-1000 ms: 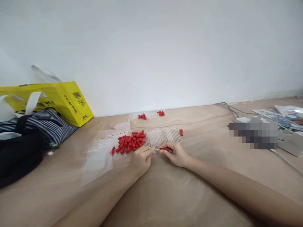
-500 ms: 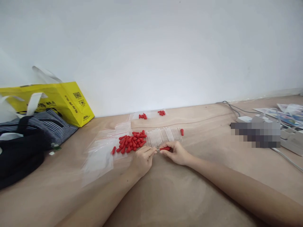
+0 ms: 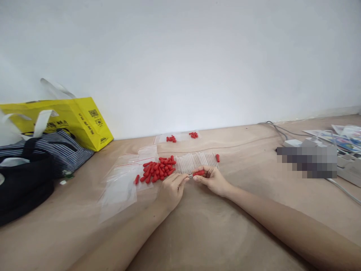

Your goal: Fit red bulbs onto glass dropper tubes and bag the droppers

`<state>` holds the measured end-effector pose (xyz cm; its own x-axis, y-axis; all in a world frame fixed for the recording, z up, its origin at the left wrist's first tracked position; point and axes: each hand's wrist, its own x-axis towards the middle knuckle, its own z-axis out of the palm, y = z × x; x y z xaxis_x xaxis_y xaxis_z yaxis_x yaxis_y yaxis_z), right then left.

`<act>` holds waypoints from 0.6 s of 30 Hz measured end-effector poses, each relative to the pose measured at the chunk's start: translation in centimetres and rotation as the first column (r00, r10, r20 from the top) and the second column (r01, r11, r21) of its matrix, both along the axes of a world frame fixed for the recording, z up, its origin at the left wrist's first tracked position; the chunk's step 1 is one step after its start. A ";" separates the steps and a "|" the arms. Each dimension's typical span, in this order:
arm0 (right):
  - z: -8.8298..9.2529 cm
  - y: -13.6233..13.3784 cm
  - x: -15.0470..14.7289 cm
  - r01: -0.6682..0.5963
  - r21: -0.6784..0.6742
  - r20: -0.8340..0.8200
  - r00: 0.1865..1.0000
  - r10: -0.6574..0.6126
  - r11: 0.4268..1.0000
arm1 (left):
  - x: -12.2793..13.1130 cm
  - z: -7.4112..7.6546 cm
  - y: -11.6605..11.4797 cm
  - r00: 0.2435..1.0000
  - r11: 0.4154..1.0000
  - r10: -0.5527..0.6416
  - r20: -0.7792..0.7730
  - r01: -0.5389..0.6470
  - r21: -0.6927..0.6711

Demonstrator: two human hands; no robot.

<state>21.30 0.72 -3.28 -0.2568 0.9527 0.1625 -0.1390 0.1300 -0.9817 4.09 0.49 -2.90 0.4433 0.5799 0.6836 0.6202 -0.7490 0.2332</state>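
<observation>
My left hand [image 3: 171, 189] pinches a thin clear dropper tube [image 3: 190, 175], most of it hidden by the fingers. In my right hand [image 3: 212, 181] is a red rubber dropper bulb [image 3: 199, 173], held between thumb and fingers. The tube's end meets the bulb; how deep it sits inside cannot be seen. Just beyond both hands lies a row of clear dropper tubes [image 3: 194, 161], side by side. Left of that row is a pile of red bulbs [image 3: 158, 169] on clear plastic bags [image 3: 120, 195]. One single red bulb [image 3: 217, 158] rests at the row's right end.
Farther back, a clear bag [image 3: 183, 136] holds more red bulbs and tubes near the wall. A yellow bag [image 3: 96, 128] and a striped bag [image 3: 76, 150] stand at the left. At the right are a grey cable [image 3: 344, 192] and printed packets [image 3: 349, 137].
My right fingers have shifted slightly on the bulb, and more of it shows. The bulb and tube have risen a little in view. Both hands keep their grips.
</observation>
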 end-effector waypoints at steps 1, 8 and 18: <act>0.1 -0.2 -0.2 -0.020 -0.025 -0.051 0.998 0.019 0.999 | 0.1 0.0 0.0 1.000 1.000 -0.005 0.031 0.006 -0.019; 0.3 0.1 -1.2 0.075 0.008 -0.128 0.989 -0.073 0.997 | 0.5 0.3 -0.5 0.996 0.989 -0.009 0.088 0.022 -0.149; 2.0 6.4 9.3 0.512 0.272 0.673 0.505 -0.541 0.815 | 0.1 0.6 0.2 0.999 0.994 -0.032 0.023 0.034 -0.103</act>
